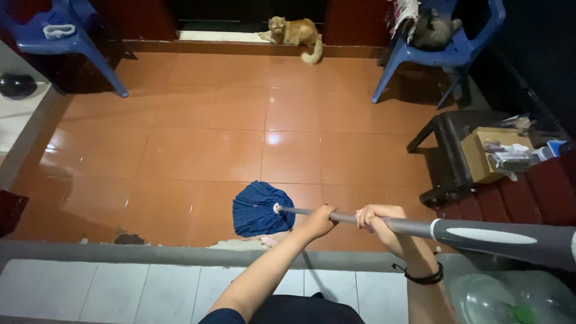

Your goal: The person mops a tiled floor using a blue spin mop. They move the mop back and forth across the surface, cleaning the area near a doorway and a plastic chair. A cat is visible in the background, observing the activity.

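Both my hands grip the grey handle point(480, 234) of a mop that runs from the right edge toward the middle of the view. My left hand point(319, 219) holds the thin metal part closest to the mop head. Just behind it on the same shaft is my right hand point(375, 217), with a dark band on its wrist. The blue string mop head point(255, 209) rests on the glossy orange tiled floor point(228, 150), close to a grey step at the floor's near edge.
An orange cat point(294, 33) lies on the far doorstep. A grey cat point(433, 30) sits on a blue chair point(462, 54) at the back right; another blue chair point(54, 33) stands back left. A dark stool point(447, 138) with a cardboard box point(477, 157) is at right. Plastic bottles point(498, 300) sit bottom right.
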